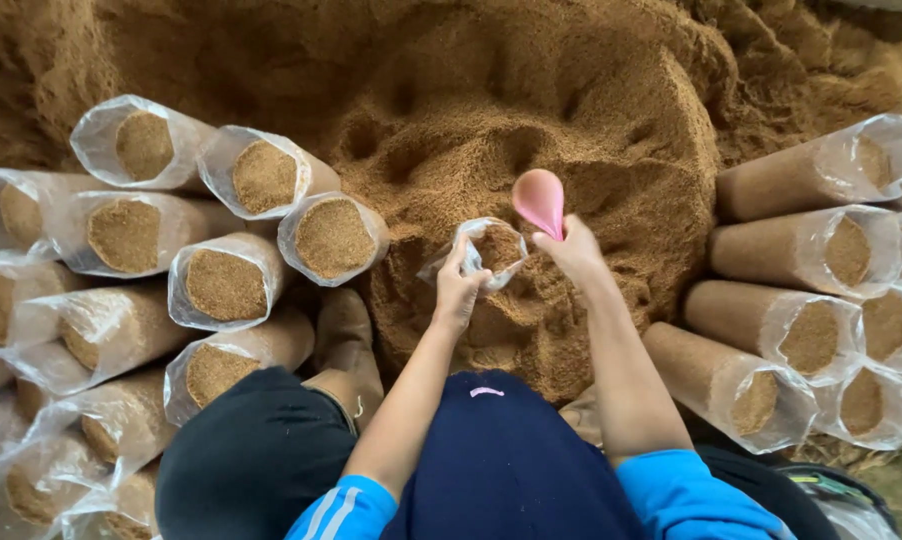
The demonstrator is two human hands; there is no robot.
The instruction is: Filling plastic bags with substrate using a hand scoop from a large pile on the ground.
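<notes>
1. While the left hand [458,290] is pinching the crinkled rim of a small clear bag [486,250], the bag is standing upright in a hollow at the front of the sawdust pile [531,110], partly filled with the same brown grain.
2. The right hand [574,250] is closing around the handle of a smooth pink scoop [539,200], whose rounded bowl is pointing up just beside the bag's mouth, to its right.
3. The pile is looking coarse, fibrous and dented with hand-sized pits.
4. Left of the pile, filled bags [226,283] are lying stacked as plump cylinders, their open plastic mouths showing packed round faces.
5. On the right, more bags [806,335] are lying stacked the same way, tighter and smoother.
6. Blue sleeves [686,490] are covering the upper arms, and a dark navy lap [506,450] is filling the bottom of the view.
</notes>
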